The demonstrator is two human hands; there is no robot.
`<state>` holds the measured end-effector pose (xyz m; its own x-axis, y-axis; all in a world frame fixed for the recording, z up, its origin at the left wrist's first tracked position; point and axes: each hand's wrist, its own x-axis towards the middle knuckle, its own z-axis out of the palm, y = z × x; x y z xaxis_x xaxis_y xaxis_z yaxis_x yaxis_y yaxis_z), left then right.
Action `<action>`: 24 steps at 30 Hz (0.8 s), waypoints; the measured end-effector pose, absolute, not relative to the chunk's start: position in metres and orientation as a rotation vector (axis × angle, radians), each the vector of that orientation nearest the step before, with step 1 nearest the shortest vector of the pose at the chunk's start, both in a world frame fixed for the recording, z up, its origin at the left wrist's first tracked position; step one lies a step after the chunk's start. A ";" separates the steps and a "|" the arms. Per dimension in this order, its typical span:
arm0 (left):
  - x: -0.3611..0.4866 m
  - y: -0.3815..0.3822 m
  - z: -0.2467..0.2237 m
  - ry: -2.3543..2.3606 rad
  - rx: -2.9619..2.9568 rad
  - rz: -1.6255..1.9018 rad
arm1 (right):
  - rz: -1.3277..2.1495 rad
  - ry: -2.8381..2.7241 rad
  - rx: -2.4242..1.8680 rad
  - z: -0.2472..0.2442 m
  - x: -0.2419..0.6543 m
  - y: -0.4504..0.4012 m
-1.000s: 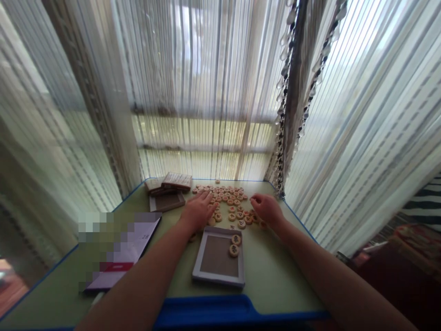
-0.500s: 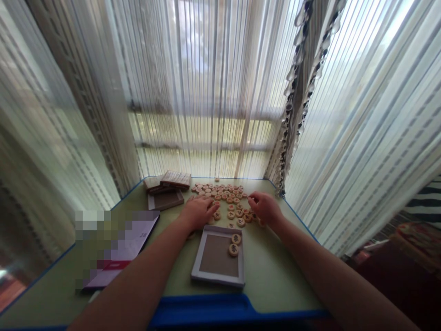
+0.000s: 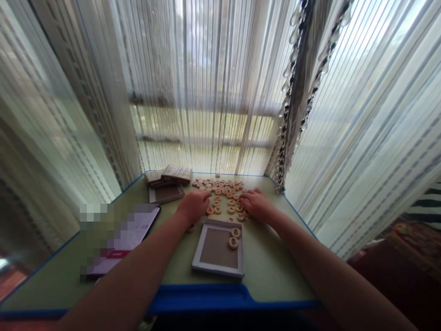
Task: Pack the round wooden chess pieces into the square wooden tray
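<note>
my left hand is open and palm down, its fingers slightly spread, at the near left edge of a loose spread of round wooden xiangqi pieces. its fingertips sit right against the pieces, and i see nothing gripped.

my right hand is open too, a little more rounded, with the fingers close together. its fingertips touch the right side of the spread, and it isn't closed on any piece that i can see. the hand hides whatever lies under it.

the pieces lie flat and close together, mostly between my hands and on toward the far edge of the green table. a single piece sits apart at the far edge, and another lies just beside my left wrist.

just nearer me than the spread is a shallow white-framed tray with a brown base, holding two pieces. to the far left are a second tray and some stacked flat boxes. a pixelated booklet lies at the left, and sheer striped curtains hang behind the table.
</note>
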<state>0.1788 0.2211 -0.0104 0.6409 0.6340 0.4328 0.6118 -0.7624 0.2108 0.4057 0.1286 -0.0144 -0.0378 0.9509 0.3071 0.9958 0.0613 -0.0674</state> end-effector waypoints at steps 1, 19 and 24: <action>0.179 0.216 -0.009 1.003 2.796 0.779 | -0.251 -2.053 -1.979 -0.014 0.406 0.128; 0.180 0.171 0.009 0.405 2.902 0.398 | -0.190 -1.909 -2.056 -0.018 0.430 0.132; 0.182 0.164 0.007 0.328 2.908 0.391 | -0.275 -1.896 -2.094 -0.018 0.431 0.130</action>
